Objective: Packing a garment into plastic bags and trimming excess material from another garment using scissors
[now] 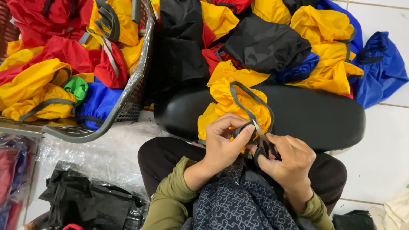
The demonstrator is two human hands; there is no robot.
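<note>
While left hand (221,142) pinches strap (249,100), basket (128,106) crowds left.

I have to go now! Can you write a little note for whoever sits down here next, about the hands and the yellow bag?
Left hand: pinching the grey strap of the yellow bag.
Right hand: gripping small scissors, blades at the strap by the left fingertips.
The yellow bag lies on the black cushion ahead.
More bags fill the grey basket on the left; others are piled behind the cushion.
Done: cannot tell. Left: strap not visibly cut yet.
</note>
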